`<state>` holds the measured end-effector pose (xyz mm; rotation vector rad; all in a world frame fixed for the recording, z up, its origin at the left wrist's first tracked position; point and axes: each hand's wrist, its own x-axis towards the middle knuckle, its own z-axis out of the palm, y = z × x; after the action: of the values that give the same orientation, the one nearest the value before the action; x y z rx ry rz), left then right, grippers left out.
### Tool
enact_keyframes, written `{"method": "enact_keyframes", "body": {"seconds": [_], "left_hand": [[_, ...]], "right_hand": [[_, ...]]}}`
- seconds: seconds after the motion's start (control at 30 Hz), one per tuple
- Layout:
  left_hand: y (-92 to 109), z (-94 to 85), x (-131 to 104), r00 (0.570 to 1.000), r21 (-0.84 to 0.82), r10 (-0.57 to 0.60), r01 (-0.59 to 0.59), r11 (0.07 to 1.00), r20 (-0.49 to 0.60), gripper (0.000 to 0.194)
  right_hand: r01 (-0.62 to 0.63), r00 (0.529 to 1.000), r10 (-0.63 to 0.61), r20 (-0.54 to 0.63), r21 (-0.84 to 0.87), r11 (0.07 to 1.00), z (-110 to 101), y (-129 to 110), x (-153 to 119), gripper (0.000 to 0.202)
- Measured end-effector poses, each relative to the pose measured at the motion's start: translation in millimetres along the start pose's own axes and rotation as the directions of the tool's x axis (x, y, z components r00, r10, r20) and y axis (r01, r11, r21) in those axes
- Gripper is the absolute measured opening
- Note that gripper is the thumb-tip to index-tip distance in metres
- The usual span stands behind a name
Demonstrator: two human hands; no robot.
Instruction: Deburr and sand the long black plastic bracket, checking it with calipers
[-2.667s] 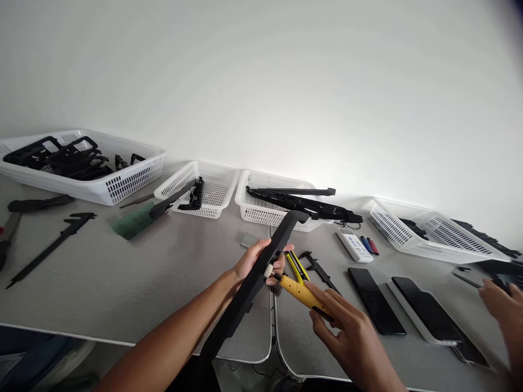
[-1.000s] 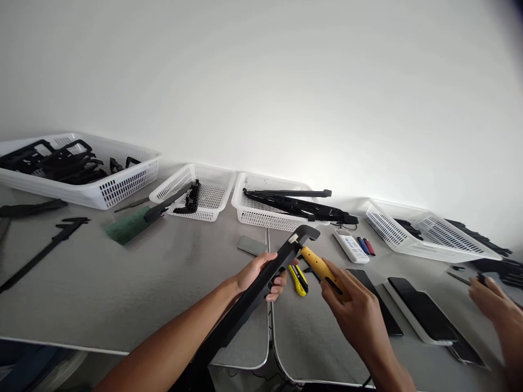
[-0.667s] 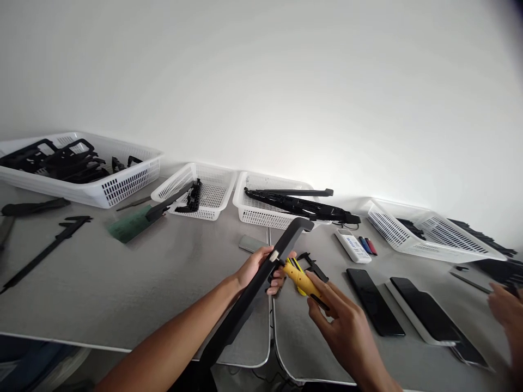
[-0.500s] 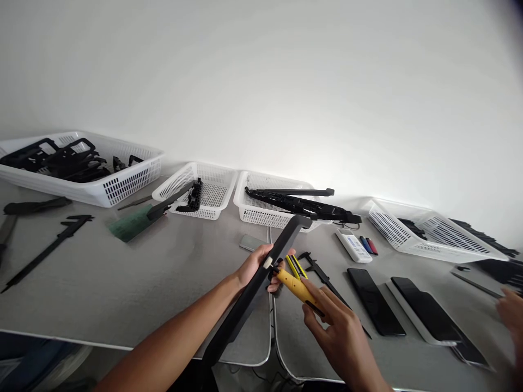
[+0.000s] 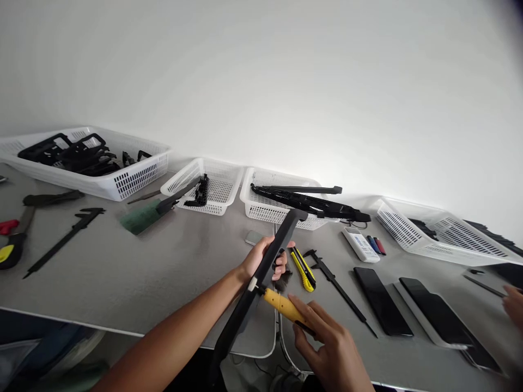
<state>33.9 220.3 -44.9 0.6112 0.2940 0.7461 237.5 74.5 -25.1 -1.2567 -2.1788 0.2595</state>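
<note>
My left hand (image 5: pixel 263 256) is closed around a long black plastic bar (image 5: pixel 267 258), which slants from its bent upper end down towards my body. In my right hand (image 5: pixel 327 340) is a yellow-handled tool (image 5: pixel 284 305), held by its handle. Its small pale tip (image 5: pixel 253 283) rests against the bar below my left hand; its exact kind I cannot make out. On the table beside the bar lie a yellow utility knife (image 5: pixel 304 269) and a black caliper (image 5: pixel 337 286).
White baskets with black plastic parts stand along the wall, one (image 5: pixel 249 209) just beyond the bar. Phones (image 5: pixel 382 302) and a white device (image 5: pixel 360 244) lie to the right. Another caliper (image 5: pixel 65 239) and a green sheet (image 5: pixel 141 219) lie left. Another person's hand (image 5: pixel 515 305) shows far right.
The tool's tip has slid down along the bar towards me, and my right hand has moved lower with it. More of the utility knife shows. The view has shifted slightly.
</note>
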Motion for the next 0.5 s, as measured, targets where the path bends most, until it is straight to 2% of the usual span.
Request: {"method": "enact_keyframes", "body": {"seconds": [0.27, 0.5], "left_hand": [[3.1, -2.5, 1.7, 0.996, -0.033, 0.055, -0.057, 0.998, -0.068, 0.057], [7.7, -9.0, 4.0, 0.997, -0.053, 0.01, -0.014, 0.999, -0.077, 0.052]], "right_hand": [[0.063, 0.996, -0.065, 0.058, 0.035, 0.997, 7.0, -4.1, -15.8, 0.053], [0.096, 0.988, -0.106, 0.112, 0.09, 0.991, 12.1, -8.8, -34.8, 0.062]]}}
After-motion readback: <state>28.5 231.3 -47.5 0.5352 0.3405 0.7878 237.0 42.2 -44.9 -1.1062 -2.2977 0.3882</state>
